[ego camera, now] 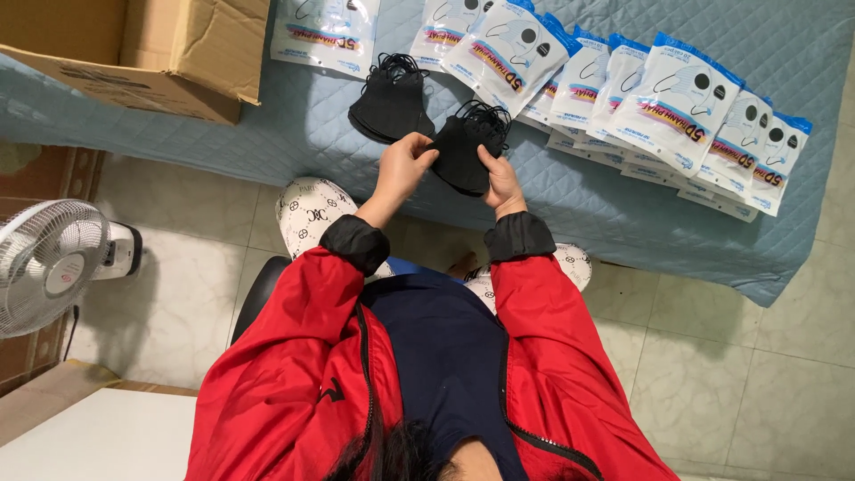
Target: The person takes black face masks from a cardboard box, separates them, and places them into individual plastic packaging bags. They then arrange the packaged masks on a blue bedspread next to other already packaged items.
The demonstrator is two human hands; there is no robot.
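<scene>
Both my hands hold a small stack of black face masks (465,142) just above the near edge of a blue quilted surface (294,134). My left hand (405,167) pinches the stack's left side. My right hand (501,183) grips its lower right edge. A second stack of black masks (390,100) lies on the quilt just beyond my left hand. Behind the held stack, several white and blue mask packets (677,98) overlap in a row running to the right.
An open cardboard box (134,53) sits on the quilt at the far left. One more packet (325,31) lies next to it. A white standing fan (49,263) is on the tiled floor at left. A pale board (89,436) lies at the lower left.
</scene>
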